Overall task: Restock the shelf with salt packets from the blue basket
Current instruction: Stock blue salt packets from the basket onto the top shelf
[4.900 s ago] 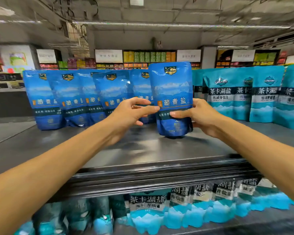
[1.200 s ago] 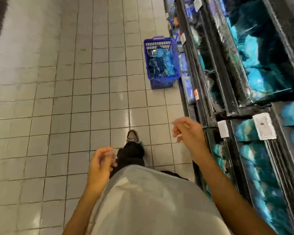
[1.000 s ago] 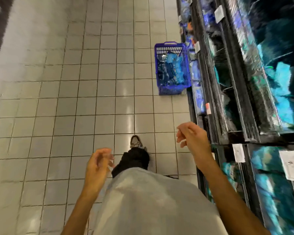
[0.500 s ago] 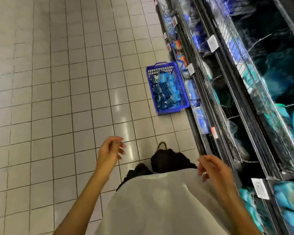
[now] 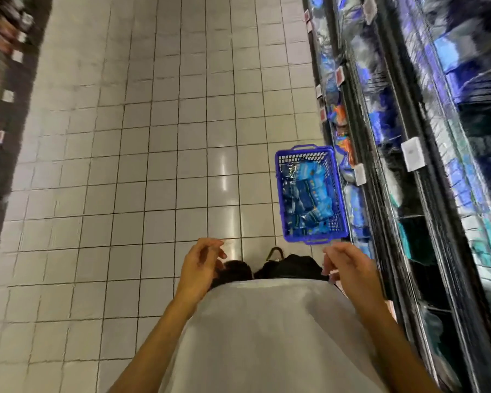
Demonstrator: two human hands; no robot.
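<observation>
Pale tiled floor (image 5: 153,137) underfoot, dark shelf (image 5: 408,194) along the right. Stood just short of the blue basket (image 5: 312,239), parked on the tiles against the shelf's foot, salt packets (image 5: 309,194) heaped inside. Left hand (image 5: 201,268) and right hand (image 5: 349,268) raised, fingers loosely curled, grasping nothing. Probably between packets, heading for a refill. Next: bend, reach down, take one packet from the pile.

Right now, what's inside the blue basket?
Blue salt packets lie piled in the basket, glare on the top ones. Whatever is beneath them, and the basket floor, is hidden.
</observation>
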